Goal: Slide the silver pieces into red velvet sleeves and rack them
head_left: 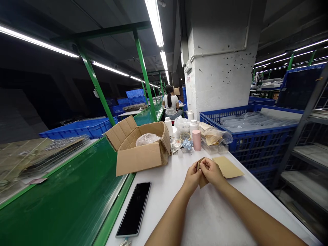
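Grip is narrow on both sides: the left hand (192, 175) and the right hand (212, 172) meet just right of the frame's centre, thumbs and fingers pinched close together on one brown piece (204, 181) of paper or thin card. The piece sits between the hands, one corner poking above the knuckles and the rest slanting out below; whether its lower edge touches the bench (164, 201) I can't tell from here. I'd judge it very light, fairly stiff but quick to crease, with a dry surface unlikely to slip (too hard a pinch would probably leave a dent). The edges seem the sensible place to hold it, thumb against fingertip, leaving the flat faces alone.

Just beyond the right hand, toward the right of the frame, flat brown sheets (229, 167) lie on the bench. Farther up, near the centre, stands a pink canister (196, 140); left of that is a cardboard carton (139, 159) with its flaps spread. A dark-screened phone (134, 209) lies lower left, well apart from the hands.
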The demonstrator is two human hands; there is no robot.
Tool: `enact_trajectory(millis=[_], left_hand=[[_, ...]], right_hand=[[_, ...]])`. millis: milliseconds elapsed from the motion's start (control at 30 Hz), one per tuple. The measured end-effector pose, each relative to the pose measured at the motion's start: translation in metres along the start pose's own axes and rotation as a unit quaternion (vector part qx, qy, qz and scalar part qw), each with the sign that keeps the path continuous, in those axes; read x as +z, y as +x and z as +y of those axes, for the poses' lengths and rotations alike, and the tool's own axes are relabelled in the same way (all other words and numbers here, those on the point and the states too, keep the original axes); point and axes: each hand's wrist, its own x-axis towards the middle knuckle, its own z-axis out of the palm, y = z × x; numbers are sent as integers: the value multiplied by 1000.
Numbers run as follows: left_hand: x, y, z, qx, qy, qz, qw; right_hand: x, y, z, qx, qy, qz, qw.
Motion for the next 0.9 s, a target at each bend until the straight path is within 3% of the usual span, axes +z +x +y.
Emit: enact_trajectory(millis=[233,433,600,900], left_hand=[[-4,3,-8,11,18,6,1000],[-1,0,0,-11,-9,5,1000],[-3,-1,1,-52,-6,25,998],[-5,-1,1,-50,-25,16,998]], right_hand=[[-3,1,0,-9,-85,15,996],[-4,0,-6,1,-105,21,994],[-4,-1,-10,9,-95,24,995],[-4,0,-6,34,-13,39,999]])
